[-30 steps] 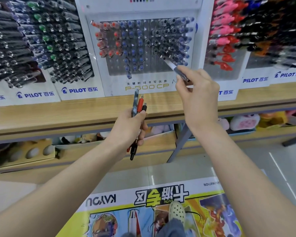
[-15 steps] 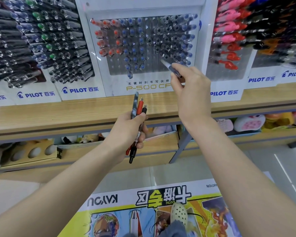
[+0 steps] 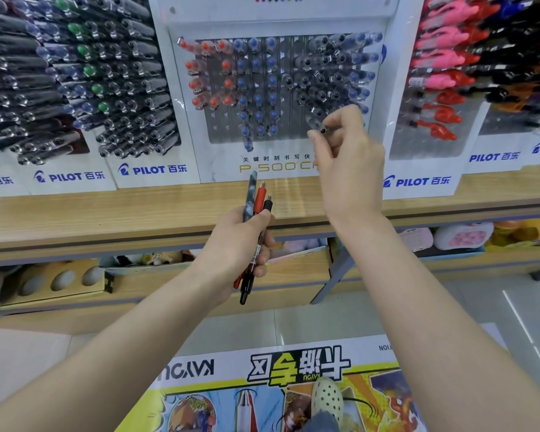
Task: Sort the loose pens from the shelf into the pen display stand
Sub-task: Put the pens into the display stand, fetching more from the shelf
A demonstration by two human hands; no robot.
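Our left hand (image 3: pixel 237 241) has not shifted over the last second: it is closed in a fist round the same pens (image 3: pixel 256 232), held upright in front of the shelf (image 3: pixel 106 213). The change is on the right. A second ago our right hand (image 3: pixel 349 163) held its pen (image 3: pixel 324 130) slanted, tip just under the dark cluster in the stand (image 3: pixel 278 20). Now that hand has risen to the cluster's lower edge, and the pen is turned so its end faces us, pinched between thumb and curled fingers. We judge it is going into a slot; whether it is seated we cannot tell.

Counting from the left, the left hand holds three: a mottled pen (image 3: pixel 250 194), a red pen (image 3: pixel 259 198) and a black pen (image 3: pixel 267 204). In the stand we make out about ten red caps, then three columns of blue ones, then a black group too crowded to count. The right hand has one pen. So four pens are in our hands, with three yet to be sorted.
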